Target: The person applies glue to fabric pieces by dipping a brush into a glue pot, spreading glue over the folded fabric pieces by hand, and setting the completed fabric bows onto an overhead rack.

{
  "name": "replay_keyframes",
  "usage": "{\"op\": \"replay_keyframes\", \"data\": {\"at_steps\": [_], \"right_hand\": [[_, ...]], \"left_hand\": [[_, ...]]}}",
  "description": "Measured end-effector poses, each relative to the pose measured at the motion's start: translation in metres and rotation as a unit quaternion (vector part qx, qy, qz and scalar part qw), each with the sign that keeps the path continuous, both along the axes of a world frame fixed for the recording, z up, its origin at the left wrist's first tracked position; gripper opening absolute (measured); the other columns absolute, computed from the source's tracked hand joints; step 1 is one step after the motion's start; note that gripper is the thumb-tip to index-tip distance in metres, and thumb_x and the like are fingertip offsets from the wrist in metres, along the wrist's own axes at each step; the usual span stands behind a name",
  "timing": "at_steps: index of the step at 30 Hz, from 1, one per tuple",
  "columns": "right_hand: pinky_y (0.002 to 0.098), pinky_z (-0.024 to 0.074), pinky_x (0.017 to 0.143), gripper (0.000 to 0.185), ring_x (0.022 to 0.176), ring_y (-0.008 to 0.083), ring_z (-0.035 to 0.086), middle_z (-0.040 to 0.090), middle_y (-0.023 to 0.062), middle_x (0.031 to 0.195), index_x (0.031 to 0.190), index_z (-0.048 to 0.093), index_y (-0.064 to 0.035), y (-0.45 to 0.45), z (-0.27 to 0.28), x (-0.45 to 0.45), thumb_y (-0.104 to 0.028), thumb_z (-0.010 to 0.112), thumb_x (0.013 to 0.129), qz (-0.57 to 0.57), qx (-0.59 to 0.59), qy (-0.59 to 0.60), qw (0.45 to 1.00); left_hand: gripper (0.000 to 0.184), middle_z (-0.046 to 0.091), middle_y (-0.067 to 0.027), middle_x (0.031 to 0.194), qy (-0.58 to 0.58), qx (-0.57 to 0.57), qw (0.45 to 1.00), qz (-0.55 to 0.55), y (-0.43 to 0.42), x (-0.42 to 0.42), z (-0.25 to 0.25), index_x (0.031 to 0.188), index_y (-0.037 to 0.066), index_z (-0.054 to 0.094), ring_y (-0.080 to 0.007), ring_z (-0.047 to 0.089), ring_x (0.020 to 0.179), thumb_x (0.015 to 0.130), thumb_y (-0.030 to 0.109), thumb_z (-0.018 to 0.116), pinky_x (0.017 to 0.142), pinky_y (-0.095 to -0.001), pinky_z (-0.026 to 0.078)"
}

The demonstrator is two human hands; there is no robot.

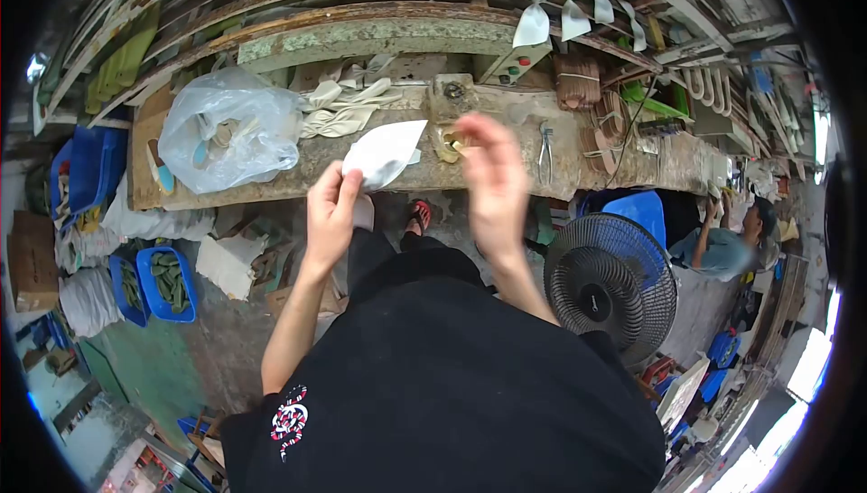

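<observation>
My left hand [332, 213] pinches the lower left end of a white, leaf-shaped piece of leather-like sheet [383, 152], which is held above the front edge of the workbench [262, 191]. It tapers to a point at the upper right. My right hand [495, 181] is raised to the right of the piece, apart from it, and smeared by motion. Just behind its fingers is a small yellowish, crusted container [445, 145], partly hidden. Whether those fingers hold anything is unclear.
A clear plastic bag [230, 132] and cream twisted strips [343, 109] lie on the bench at left. Pliers [545, 152] lie at right. Twisted white pieces [533, 10] hang from the rack. A black fan [610, 287] stands close on my right; another person [722, 245] works beyond it.
</observation>
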State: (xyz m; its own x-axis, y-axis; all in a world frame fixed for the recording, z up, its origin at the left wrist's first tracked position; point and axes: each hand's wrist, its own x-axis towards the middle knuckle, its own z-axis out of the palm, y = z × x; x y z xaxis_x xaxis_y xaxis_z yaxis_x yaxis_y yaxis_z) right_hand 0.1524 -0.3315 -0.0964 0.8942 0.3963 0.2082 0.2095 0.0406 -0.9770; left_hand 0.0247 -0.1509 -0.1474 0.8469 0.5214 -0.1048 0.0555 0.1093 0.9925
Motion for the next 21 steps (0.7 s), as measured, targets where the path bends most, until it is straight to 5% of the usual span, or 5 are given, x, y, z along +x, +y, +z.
{"op": "replay_keyframes", "data": {"at_steps": [1,3,5,10,21], "right_hand": [[0.0345,0.0486,0.100,0.037,0.118,0.0195,0.059,0.063,0.0121,0.124,0.132,0.057,0.0015,-0.008,0.041,0.007,-0.006,0.061,0.096,-0.017,0.075,-0.082,0.994],[0.0413,0.0491,0.101,0.074,0.120,0.0336,0.058,0.057,0.0245,0.130,0.138,0.048,0.0115,-0.031,0.118,0.021,-0.047,0.062,0.095,-0.032,0.119,-0.241,0.963],[0.0554,0.0377,0.115,0.081,0.139,0.0452,0.044,0.050,0.0317,0.143,0.150,0.036,0.0095,-0.044,0.171,0.030,-0.057,0.042,0.103,-0.079,0.184,-0.424,0.883],[0.0555,0.0380,0.115,0.080,0.138,0.0444,0.045,0.050,0.0309,0.143,0.149,0.037,0.0086,-0.176,0.179,0.071,-0.056,0.042,0.103,-0.063,0.225,-0.426,0.874],[0.0555,0.0386,0.114,0.075,0.137,0.0420,0.046,0.051,0.0288,0.142,0.147,0.040,0.0062,-0.132,0.168,0.066,-0.055,0.042,0.104,-0.092,0.314,-0.538,0.777]], "left_hand": [[0.023,0.059,0.0041,0.079,-0.007,0.017,1.000,-0.004,0.002,0.002,0.014,0.092,0.000,0.063,-0.0030,0.051,0.074,0.106,0.018,0.056,0.066,-0.0219,0.042],[0.024,0.061,0.0020,0.079,-0.038,0.026,0.999,0.010,0.001,0.007,0.034,0.093,-0.001,0.063,-0.0049,0.054,0.073,0.106,0.018,0.057,0.067,-0.0225,0.044],[0.024,0.059,0.0017,0.073,-0.066,0.095,0.993,0.017,-0.005,0.009,0.044,0.091,-0.001,0.062,-0.0049,0.052,0.069,0.105,0.018,0.058,0.062,-0.0235,0.043],[0.023,0.055,-0.0051,0.069,-0.092,0.198,0.976,-0.014,-0.025,0.008,0.051,0.086,-0.002,0.061,-0.0121,0.050,0.063,0.098,0.016,0.066,0.058,-0.0289,0.041],[0.014,0.063,-0.0108,0.077,-0.059,0.226,0.970,-0.064,-0.035,0.002,0.064,0.092,-0.003,0.066,-0.0243,0.062,0.069,0.097,0.011,0.065,0.066,-0.0352,0.049]]}}
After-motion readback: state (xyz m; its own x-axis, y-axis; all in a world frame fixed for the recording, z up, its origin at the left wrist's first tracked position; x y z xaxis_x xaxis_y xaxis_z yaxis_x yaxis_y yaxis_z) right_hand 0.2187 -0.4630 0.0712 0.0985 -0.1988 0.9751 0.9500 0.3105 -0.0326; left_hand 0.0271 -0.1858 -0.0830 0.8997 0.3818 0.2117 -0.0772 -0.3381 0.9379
